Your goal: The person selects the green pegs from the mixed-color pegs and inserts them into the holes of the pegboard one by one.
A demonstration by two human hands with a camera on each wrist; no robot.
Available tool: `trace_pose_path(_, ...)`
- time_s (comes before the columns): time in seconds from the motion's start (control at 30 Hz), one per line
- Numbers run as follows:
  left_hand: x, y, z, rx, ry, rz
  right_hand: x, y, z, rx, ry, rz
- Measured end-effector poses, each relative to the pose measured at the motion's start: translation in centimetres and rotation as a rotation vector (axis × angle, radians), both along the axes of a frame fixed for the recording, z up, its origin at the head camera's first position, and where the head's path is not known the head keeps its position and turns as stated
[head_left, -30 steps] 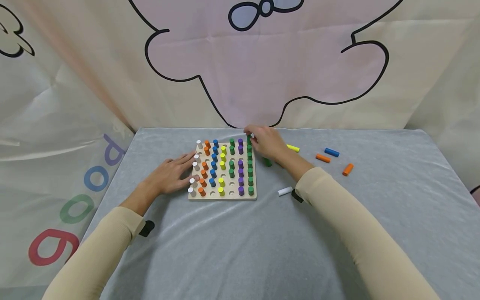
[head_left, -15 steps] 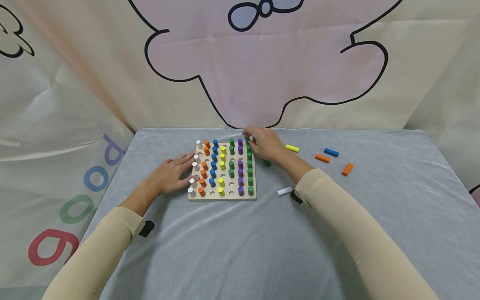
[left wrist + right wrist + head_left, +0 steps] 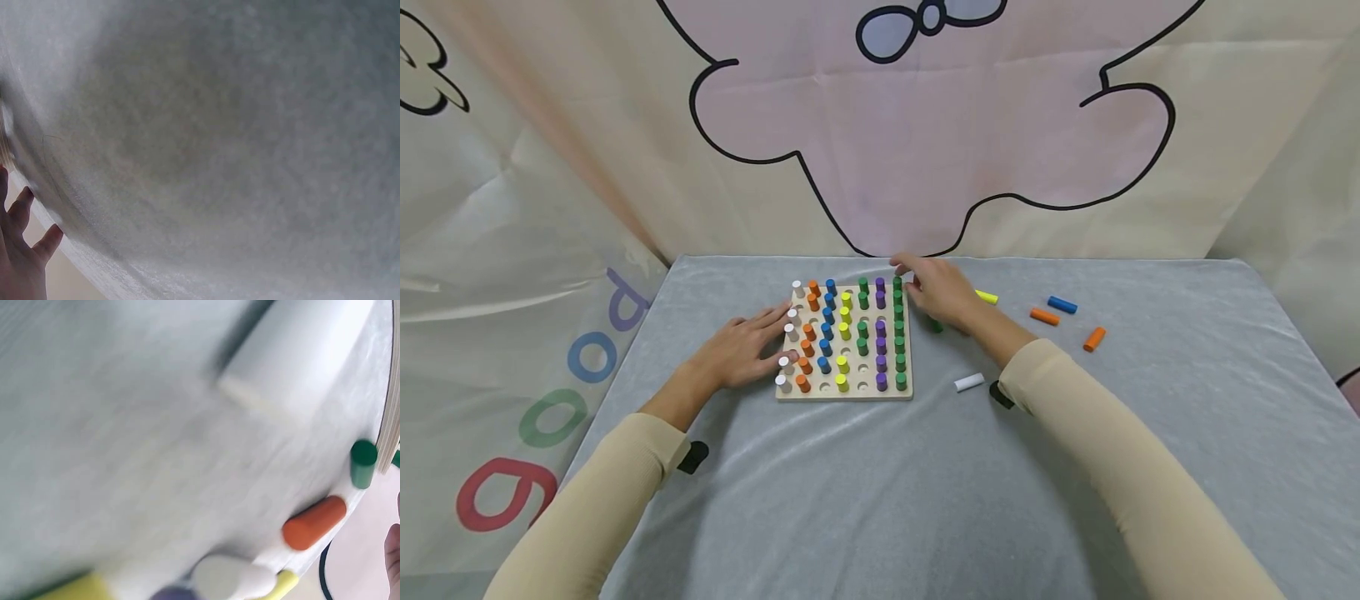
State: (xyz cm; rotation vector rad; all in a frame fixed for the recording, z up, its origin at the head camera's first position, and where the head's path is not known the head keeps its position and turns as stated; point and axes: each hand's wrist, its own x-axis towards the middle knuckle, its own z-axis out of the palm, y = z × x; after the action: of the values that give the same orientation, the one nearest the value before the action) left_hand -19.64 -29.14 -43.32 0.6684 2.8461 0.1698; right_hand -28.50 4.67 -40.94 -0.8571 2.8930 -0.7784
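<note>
We see bare grey tablecloth (image 3: 865,500) between us and the wooden pegboard (image 3: 846,392), whose holes hold rows of coloured pegs. Our left hand (image 3: 741,346) rests flat against its left edge, fingers straight. Our right hand (image 3: 942,287) hovers loosely, holding nothing, beside the far green peg (image 3: 897,283).

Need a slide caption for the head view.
Left hand rests against wooden pegboard of coloured pegs; right hand at its far corner.

2 long beige sleeves (image 3: 1097,450), bare hands
</note>
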Motion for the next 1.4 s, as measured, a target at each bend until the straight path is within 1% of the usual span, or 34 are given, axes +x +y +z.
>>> trace_pose_path(0.07,0.0,0.0,0.0,0.001,0.001,-0.003,0.0,0.6,-0.1,0.002,-0.006,-0.004)
trace_pose_path(0.13,0.0,0.1,0.0,0.001,0.001,-0.004,-0.1,1.2,-0.2,0.015,-0.01,0.01)
trace_pose_path(0.37,-0.1,0.0,-0.1,-0.007,0.001,-0.004,0.6,2.6,-0.4,0.05,-0.047,0.088)
trace_pose_path(0.8,0.1,-0.1,0.0,0.001,0.008,-0.01,1.2,4.0,-0.5,0.102,-0.066,0.206)
trace_pose_path(0.9,0.1,0.0,0.0,-0.002,0.011,-0.014,1.3,4.3,-0.4,0.125,-0.052,0.21)
trace_pose_path(1.07,0.1,0.0,0.0,0.0,0.014,-0.014,1.4,4.6,-0.6,0.154,-0.031,0.192)
trace_pose_path(1.4,0.1,0.0,0.0,0.003,0.004,-0.011,1.3,5.6,-0.6,0.144,-0.074,0.175)
